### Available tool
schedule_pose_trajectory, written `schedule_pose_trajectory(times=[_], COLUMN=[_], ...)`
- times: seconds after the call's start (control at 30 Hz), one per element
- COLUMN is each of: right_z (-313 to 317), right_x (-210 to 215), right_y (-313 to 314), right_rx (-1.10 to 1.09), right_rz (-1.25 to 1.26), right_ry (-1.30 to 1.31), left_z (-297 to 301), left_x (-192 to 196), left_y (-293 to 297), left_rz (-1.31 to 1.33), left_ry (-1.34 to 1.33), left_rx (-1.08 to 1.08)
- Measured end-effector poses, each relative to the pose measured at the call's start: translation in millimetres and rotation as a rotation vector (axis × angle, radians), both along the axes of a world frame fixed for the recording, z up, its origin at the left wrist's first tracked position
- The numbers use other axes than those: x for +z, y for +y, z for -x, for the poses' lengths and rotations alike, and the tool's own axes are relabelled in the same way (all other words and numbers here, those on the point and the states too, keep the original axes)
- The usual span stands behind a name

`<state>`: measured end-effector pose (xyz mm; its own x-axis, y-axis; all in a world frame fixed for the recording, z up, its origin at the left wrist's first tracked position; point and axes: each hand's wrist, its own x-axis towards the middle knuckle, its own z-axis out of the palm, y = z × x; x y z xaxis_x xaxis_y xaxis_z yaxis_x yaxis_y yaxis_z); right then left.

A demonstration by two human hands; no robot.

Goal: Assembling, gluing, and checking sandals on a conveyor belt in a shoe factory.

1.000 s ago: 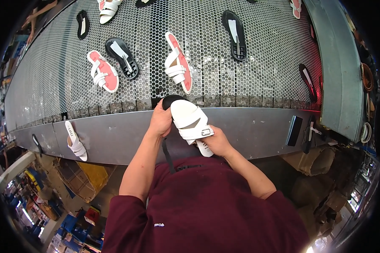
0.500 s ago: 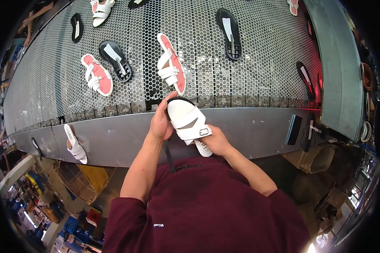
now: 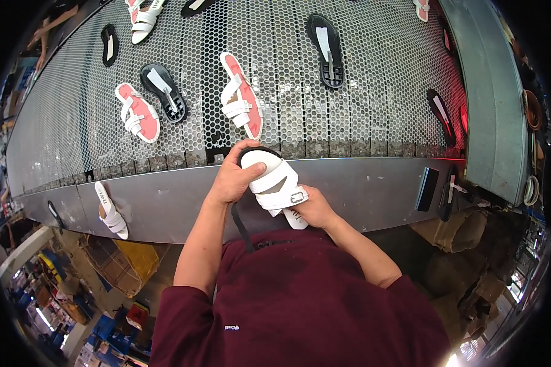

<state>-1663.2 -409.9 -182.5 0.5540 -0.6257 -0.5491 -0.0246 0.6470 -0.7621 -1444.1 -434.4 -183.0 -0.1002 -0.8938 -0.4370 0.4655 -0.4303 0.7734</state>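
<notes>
In front of my chest I hold a white strappy sandal [image 3: 278,188] with a buckle on its side. A black sole edge shows round its toe. My left hand [image 3: 234,178] is closed on the toe end, thumb pressed on the white insole and fingers around the far edge. At the side near the heel, my right hand [image 3: 315,209] grips it; most of those fingers are hidden beneath. Just beyond, on the honeycomb mesh belt [image 3: 275,110], lies a white sandal upper with a pink underside [image 3: 243,98].
Black soles [image 3: 163,92] and more pink-bottomed white uppers [image 3: 138,113] are spread over the belt. Along the grey metal ledge [image 3: 165,205] lie a white sandal [image 3: 111,211] at left and a dark flat phone-like object [image 3: 427,189] at right. A grey-green machine housing [image 3: 490,98] borders the right side.
My left thumb has come over onto the sandal's toe, where the hand was flat alongside before. Pieces on the belt appear shifted slightly left and nearer.
</notes>
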Motion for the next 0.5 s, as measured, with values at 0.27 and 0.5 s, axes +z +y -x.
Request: schedule_pose_trajectory(times=[0.27, 0.5], right_z=[12, 19], right_x=[4, 0], right_y=[-3, -3], right_rx=[0.009, 0.028], right_rz=[-0.037, -0.027], right_ry=[-0.045, -0.009], left_z=[8, 15], left_x=[-2, -1], left_y=[0, 3], left_rz=[-0.036, -0.053], left_ry=[0.088, 0.229], left_rx=[0.006, 0.02])
